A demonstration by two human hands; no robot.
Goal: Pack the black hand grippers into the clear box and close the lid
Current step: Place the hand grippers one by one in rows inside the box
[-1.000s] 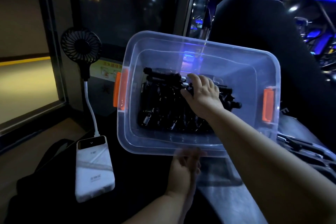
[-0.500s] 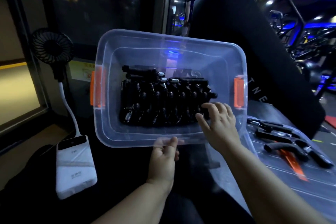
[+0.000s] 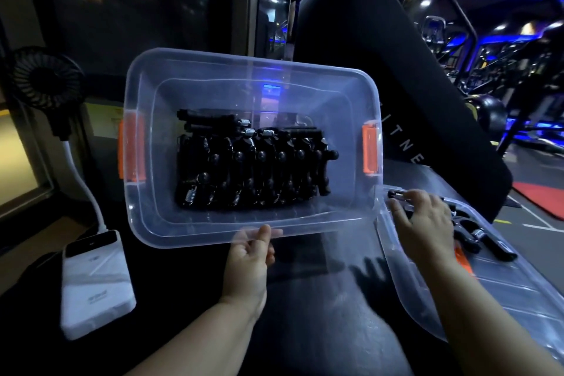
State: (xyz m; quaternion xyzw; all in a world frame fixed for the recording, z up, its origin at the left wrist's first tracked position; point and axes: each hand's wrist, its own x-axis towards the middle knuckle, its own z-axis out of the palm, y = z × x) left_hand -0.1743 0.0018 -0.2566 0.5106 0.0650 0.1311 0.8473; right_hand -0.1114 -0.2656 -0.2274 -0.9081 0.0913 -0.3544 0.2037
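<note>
The clear box (image 3: 345,107) is tilted with its opening toward me, orange latches (image 3: 370,149) at both ends. Several black hand grippers (image 3: 250,168) with silver springs are stacked in a tight row inside it. My left hand (image 3: 248,259) grips the box's near rim from below. The clear lid (image 3: 457,299) lies flat to the right of the box. A few loose black hand grippers (image 3: 482,241) lie on it. My right hand (image 3: 424,223) hovers over them with spread fingers touching one; a handle end pokes out past the fingertips.
A white power bank (image 3: 94,281) lies at the left, cabled to a small black fan (image 3: 45,79) standing behind it. A black padded seat back (image 3: 381,55) rises behind the box. Gym machines stand far right under blue light.
My right hand came out of the box and moved right onto the lid, over the loose grippers. My left hand kept its hold on the near rim.
</note>
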